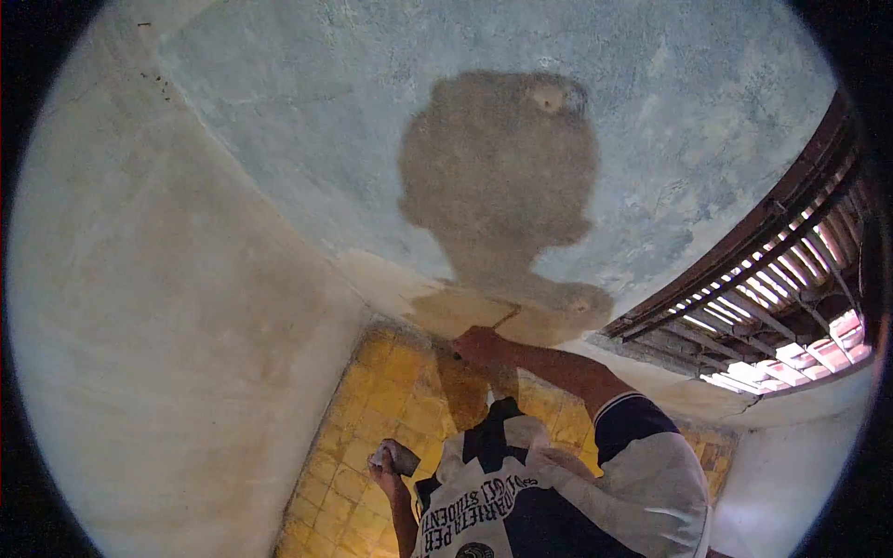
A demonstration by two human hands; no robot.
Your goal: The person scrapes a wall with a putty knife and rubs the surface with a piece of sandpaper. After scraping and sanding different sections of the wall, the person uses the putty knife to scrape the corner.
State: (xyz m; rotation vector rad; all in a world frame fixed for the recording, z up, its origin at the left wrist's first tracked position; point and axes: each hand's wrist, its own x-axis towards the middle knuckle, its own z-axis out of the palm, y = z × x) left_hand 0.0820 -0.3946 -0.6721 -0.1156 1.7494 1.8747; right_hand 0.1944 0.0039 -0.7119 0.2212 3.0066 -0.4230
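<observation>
My right hand (480,345) reaches out to the low part of the wall, its fingers closed. From it a thin, narrow tool (507,318) seems to stick out against the cream band of the wall; its kind is too small to make out. Lower down, my left hand (383,470) is closed around a dark, flat, squarish piece (404,458) with a whitish lump beside it at the fingers. The wall (307,121) before me is pale blue-grey above, cream below. The shadow of my head and shoulders falls across it, over a light round patch (549,97).
To the left stands a cream, stained wall (177,307) meeting the blue one at a corner. Yellow tiles (344,465) cover the floor below. At the right is a barred, slatted window opening (772,288) with a dark frame.
</observation>
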